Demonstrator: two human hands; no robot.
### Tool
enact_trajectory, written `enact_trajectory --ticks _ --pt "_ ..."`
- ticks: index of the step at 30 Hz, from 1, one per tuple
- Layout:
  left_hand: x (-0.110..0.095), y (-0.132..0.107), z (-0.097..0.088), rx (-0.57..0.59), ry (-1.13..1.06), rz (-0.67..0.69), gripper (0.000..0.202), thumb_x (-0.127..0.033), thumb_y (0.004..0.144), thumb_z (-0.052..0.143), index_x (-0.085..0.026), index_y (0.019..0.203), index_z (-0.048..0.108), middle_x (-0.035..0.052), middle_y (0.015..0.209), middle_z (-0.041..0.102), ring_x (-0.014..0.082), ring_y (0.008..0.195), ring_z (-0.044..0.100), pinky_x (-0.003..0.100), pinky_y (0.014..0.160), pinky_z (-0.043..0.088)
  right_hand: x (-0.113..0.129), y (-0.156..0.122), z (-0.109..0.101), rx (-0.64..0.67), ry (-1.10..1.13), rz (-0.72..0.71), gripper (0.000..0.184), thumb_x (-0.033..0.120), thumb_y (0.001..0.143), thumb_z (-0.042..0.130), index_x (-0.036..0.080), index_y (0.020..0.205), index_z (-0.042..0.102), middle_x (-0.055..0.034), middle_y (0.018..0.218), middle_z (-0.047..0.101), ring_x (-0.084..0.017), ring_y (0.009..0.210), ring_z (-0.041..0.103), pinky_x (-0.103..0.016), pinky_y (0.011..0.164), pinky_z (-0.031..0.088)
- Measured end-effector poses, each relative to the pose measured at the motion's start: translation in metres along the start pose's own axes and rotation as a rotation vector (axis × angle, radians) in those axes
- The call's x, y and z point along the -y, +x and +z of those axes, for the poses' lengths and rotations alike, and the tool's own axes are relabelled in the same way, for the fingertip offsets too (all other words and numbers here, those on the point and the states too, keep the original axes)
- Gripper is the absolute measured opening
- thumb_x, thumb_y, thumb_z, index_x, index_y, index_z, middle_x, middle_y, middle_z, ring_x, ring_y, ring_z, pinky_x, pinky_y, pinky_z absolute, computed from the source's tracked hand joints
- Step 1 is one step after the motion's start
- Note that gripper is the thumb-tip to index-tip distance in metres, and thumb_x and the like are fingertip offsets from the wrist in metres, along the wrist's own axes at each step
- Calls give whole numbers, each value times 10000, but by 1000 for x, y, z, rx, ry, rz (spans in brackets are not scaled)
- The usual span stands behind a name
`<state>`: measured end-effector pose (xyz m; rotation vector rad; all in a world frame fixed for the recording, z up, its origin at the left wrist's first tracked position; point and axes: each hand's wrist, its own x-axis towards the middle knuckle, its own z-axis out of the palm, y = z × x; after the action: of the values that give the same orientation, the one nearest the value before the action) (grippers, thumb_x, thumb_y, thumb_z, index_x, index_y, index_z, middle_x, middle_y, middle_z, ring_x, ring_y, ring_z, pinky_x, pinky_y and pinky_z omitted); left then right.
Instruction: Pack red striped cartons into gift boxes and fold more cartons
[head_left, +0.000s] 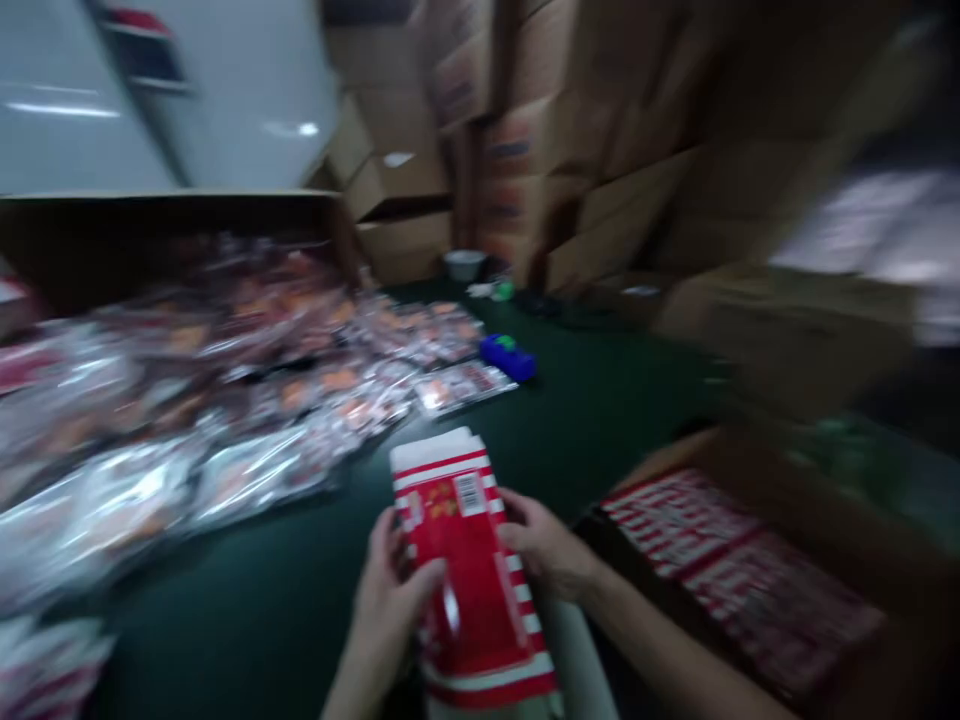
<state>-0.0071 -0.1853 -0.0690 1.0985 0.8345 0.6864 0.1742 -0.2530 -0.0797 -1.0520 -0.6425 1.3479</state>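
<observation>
I hold a red and white striped paper box (469, 560) upright in front of me, its open end pointing away and a barcode near its top. My left hand (394, 590) grips its left side with the thumb across the red face. My right hand (544, 545) is closed on its right edge. The box hangs just above the dark green table (600, 410). The whole picture is smeared by motion.
A wide heap of clear plastic packets (225, 400) with orange contents spills from an open carton (165, 230) at left. A brown carton (750, 560) of flat red-white boxes sits at right. A blue object (508, 357) lies mid-table. Stacked cardboard cartons (570, 150) stand behind.
</observation>
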Motion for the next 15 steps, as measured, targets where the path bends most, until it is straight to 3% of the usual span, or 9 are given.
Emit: enact_trajectory --ticks 1,2,7,12,15 --pt "4 -1 -6 -56 -50 -2 865 -214 638 805 -184 1363 335 151 1324 531 297 1167 559 371 916 519 -2 5 0 -24 36 40 759 440 538 872 182 1172 544 -122 1179 641 -304 1097 605 -405 887 507" --pt "7 -1 -10 -30 -101 1 877 -217 642 804 -194 1371 317 155 1346 515 309 1182 550 389 916 526 -3 10 0 -45 62 82 753 417 545 878 192 1173 530 -127 1187 635 -307 1090 609 -400 864 522" --pt "8 3 -18 93 -256 2 709 -228 710 769 -192 1301 378 172 1283 564 337 1111 600 473 866 555 -9 17 4 -57 82 225 740 376 570 880 216 1165 469 -133 1240 594 -322 1081 612 -400 825 553" --pt "4 10 -27 23 -148 -28 662 -281 722 764 -186 1274 411 166 1260 580 331 1112 601 461 878 546 -15 12 6 -35 90 272 871 424 597 856 223 1290 368 -172 1296 552 -340 1081 611 -389 773 571" --pt "10 13 -29 3 -125 -39 624 -260 656 809 -159 1163 460 167 1149 640 344 1001 652 472 814 561 -7 11 1 84 31 342 988 455 644 816 253 1418 235 -169 1304 554 -345 1073 618 -415 788 568"
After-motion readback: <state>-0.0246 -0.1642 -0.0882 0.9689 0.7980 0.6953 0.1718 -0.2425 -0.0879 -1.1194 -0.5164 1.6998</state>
